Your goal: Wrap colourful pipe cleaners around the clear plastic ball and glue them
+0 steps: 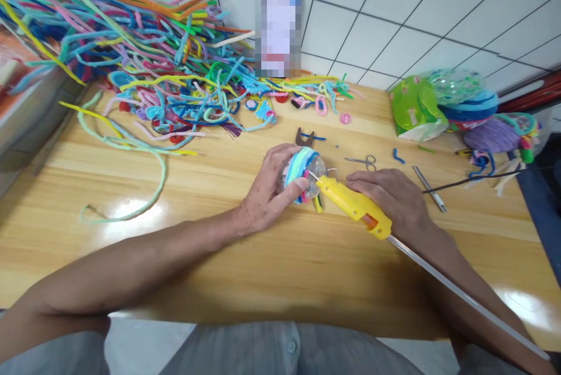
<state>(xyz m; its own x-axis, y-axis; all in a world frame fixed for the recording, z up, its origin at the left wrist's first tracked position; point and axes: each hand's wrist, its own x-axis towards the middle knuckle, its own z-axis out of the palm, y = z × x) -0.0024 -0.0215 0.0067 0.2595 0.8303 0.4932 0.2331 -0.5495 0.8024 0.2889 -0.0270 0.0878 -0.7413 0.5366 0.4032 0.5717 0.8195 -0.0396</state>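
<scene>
My left hand (272, 191) is closed around a clear ball (315, 187) partly wrapped in blue, mint and pink pipe cleaners, its thumb pressing on the near side. In my right hand (398, 197) is a yellow hot glue gun (350, 202), fingers wrapped round its handle, which is mostly hidden. The gun's metal nozzle reaches the ball beside the wrapped bands; whether it touches cannot be made out. A long clear glue stick (464, 296) sticks out of the gun's back end.
A large heap of coloured pipe cleaners (175, 54) covers the back left. A phone (278, 30) leans on the tiled wall. Small scissors (362, 160), a dark clamp-like tool (305, 136), a silver pen-like tool (429, 188) and a green packet (414, 107) lie beyond my hands.
</scene>
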